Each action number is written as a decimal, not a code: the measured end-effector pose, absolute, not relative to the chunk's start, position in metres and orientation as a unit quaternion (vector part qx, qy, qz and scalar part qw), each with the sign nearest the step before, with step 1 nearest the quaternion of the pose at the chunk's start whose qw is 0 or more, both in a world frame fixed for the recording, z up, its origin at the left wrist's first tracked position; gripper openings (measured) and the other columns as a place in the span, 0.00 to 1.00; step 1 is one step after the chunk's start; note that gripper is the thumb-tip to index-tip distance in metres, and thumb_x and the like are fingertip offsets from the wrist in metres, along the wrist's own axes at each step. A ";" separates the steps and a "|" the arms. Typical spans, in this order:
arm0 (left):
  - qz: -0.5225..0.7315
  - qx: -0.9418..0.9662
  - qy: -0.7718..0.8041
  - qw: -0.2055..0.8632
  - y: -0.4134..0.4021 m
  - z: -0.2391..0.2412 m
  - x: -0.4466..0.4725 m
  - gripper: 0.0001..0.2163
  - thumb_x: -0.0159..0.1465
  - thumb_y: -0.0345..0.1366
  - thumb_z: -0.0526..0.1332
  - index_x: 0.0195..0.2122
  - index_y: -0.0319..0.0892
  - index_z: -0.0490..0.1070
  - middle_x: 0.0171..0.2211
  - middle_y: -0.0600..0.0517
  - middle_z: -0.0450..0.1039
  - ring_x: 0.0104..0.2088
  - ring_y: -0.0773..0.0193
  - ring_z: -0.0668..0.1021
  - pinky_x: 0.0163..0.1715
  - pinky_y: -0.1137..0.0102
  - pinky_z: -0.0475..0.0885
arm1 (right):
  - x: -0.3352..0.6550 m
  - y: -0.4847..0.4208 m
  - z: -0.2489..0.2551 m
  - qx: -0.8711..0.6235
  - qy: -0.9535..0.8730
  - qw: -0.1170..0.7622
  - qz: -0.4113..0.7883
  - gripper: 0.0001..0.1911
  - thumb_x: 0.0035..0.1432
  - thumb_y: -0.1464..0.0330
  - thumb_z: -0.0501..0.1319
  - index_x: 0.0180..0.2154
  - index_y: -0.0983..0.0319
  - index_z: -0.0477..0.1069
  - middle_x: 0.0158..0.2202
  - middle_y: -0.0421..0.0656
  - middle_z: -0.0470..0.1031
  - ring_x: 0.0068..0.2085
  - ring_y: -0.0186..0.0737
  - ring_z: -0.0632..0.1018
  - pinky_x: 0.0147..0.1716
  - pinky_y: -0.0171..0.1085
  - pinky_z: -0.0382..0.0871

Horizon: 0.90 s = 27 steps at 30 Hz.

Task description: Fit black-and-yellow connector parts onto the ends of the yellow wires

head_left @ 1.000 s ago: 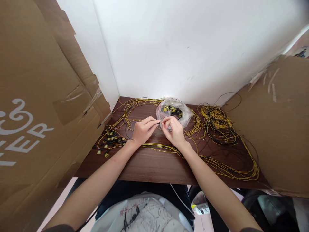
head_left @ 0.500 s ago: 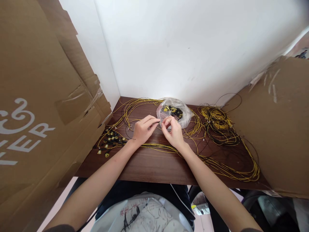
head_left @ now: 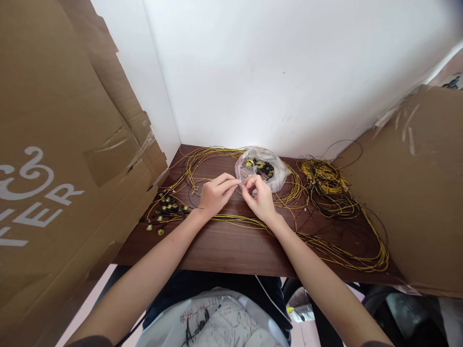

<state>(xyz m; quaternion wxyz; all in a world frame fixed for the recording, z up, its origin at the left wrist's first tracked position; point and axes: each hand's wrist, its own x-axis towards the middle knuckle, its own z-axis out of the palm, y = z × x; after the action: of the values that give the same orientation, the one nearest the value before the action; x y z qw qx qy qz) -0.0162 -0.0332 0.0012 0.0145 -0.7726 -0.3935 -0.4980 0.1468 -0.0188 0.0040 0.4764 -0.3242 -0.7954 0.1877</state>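
Over the table's middle, my left hand [head_left: 217, 193] and my right hand [head_left: 259, 197] meet with their fingertips almost touching. Each pinches with thumb and forefinger at what looks like a thin wire, mostly hidden by the fingers. A dark wire end pokes out beside my left wrist. Just behind the hands sits a clear plastic bag [head_left: 280, 182] holding black and yellow connectors [head_left: 265, 167]. Below the wrists, a bundle of yellow wires [head_left: 238, 220] runs across the table. Left of my left hand, several black connectors with yellowish ends [head_left: 170, 208] lie in a pile.
A tangled coil of yellow and black wires [head_left: 325, 180] lies at the right on the brown table [head_left: 231, 250]. Cardboard walls stand at the left [head_left: 72, 120] and right [head_left: 408, 193], with a white wall [head_left: 271, 72] behind. A whitish bag [head_left: 217, 320] with markings is at my lap.
Both hands stay nearly in place, still pinching. The small dark bit that showed at my left fingertips is no longer visible between the fingers.
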 end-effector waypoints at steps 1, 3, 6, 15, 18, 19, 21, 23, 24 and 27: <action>-0.496 -0.775 -0.392 0.017 -0.033 0.001 -0.017 0.08 0.62 0.30 0.57 0.39 0.43 0.74 0.35 0.51 0.75 0.32 0.71 0.75 0.30 0.78 0.67 | 0.147 -0.019 0.004 -0.324 -0.796 0.476 0.189 0.06 0.58 0.72 0.54 0.31 0.59 0.55 0.31 0.40 0.66 0.27 0.32 0.66 0.27 0.33 0.63; -0.491 -0.779 -0.389 0.022 -0.033 0.000 -0.017 0.08 0.62 0.30 0.57 0.39 0.42 0.74 0.35 0.51 0.74 0.32 0.70 0.75 0.31 0.77 0.68 | 0.147 -0.019 0.003 -0.325 -0.796 0.473 0.192 0.06 0.58 0.72 0.54 0.31 0.59 0.55 0.31 0.40 0.66 0.27 0.32 0.66 0.27 0.33 0.63; -0.484 -0.785 -0.385 0.027 -0.033 0.000 -0.018 0.08 0.62 0.30 0.57 0.40 0.42 0.74 0.35 0.50 0.74 0.32 0.70 0.75 0.31 0.77 0.68 | 0.147 -0.019 0.003 -0.325 -0.796 0.472 0.194 0.06 0.58 0.72 0.54 0.31 0.60 0.55 0.31 0.40 0.66 0.27 0.32 0.66 0.28 0.33 0.63; -0.469 -0.789 -0.395 0.024 -0.035 0.001 -0.016 0.08 0.63 0.30 0.56 0.39 0.41 0.74 0.34 0.51 0.74 0.31 0.71 0.75 0.30 0.78 0.68 | 0.146 -0.019 0.004 -0.324 -0.794 0.476 0.195 0.07 0.57 0.72 0.54 0.30 0.59 0.55 0.31 0.40 0.66 0.28 0.32 0.66 0.29 0.34 0.63; -0.467 -0.792 -0.393 0.021 -0.035 0.001 -0.015 0.08 0.63 0.31 0.56 0.39 0.41 0.74 0.34 0.51 0.74 0.31 0.71 0.75 0.30 0.78 0.68 | 0.146 -0.020 0.004 -0.321 -0.795 0.477 0.197 0.07 0.57 0.72 0.54 0.30 0.59 0.55 0.31 0.40 0.66 0.28 0.32 0.67 0.29 0.34 0.63; -0.466 -0.792 -0.393 0.019 -0.035 0.001 -0.015 0.08 0.63 0.31 0.55 0.39 0.41 0.74 0.34 0.50 0.74 0.31 0.71 0.75 0.29 0.78 0.68 | 0.146 -0.020 0.004 -0.320 -0.794 0.477 0.198 0.07 0.57 0.72 0.54 0.30 0.59 0.55 0.31 0.40 0.66 0.28 0.32 0.67 0.29 0.34 0.64; -0.465 -0.793 -0.393 0.014 -0.036 0.002 -0.015 0.08 0.63 0.31 0.55 0.39 0.41 0.74 0.34 0.50 0.74 0.31 0.71 0.75 0.29 0.78 0.68 | 0.146 -0.020 0.005 -0.319 -0.793 0.478 0.200 0.07 0.57 0.72 0.54 0.30 0.59 0.55 0.31 0.40 0.67 0.28 0.32 0.67 0.29 0.34 0.64; -0.466 -0.791 -0.396 0.007 -0.036 0.002 -0.014 0.08 0.63 0.31 0.56 0.39 0.41 0.73 0.35 0.50 0.74 0.30 0.71 0.75 0.28 0.78 0.67 | 0.146 -0.020 0.005 -0.318 -0.792 0.481 0.202 0.07 0.57 0.72 0.55 0.30 0.59 0.55 0.31 0.41 0.67 0.28 0.32 0.67 0.29 0.34 0.64; -0.467 -0.789 -0.398 0.003 -0.036 0.003 -0.014 0.08 0.63 0.31 0.56 0.39 0.41 0.73 0.35 0.50 0.74 0.30 0.71 0.75 0.28 0.78 0.67 | 0.146 -0.020 0.005 -0.317 -0.791 0.483 0.202 0.07 0.57 0.72 0.55 0.30 0.59 0.55 0.31 0.41 0.67 0.28 0.32 0.67 0.29 0.34 0.64; -0.471 -0.783 -0.406 -0.013 -0.036 0.004 -0.014 0.07 0.63 0.31 0.56 0.38 0.41 0.73 0.35 0.51 0.74 0.29 0.72 0.74 0.27 0.78 0.66 | 0.146 -0.020 0.005 -0.316 -0.789 0.486 0.202 0.08 0.58 0.72 0.55 0.30 0.59 0.55 0.31 0.41 0.67 0.28 0.32 0.68 0.29 0.34 0.64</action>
<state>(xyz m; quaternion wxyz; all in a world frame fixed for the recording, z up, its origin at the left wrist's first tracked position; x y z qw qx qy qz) -0.0135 -0.0365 0.0035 -0.0130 -0.7828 -0.4060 -0.4714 0.1457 -0.0199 0.0055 0.4860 -0.3156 -0.7895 0.2024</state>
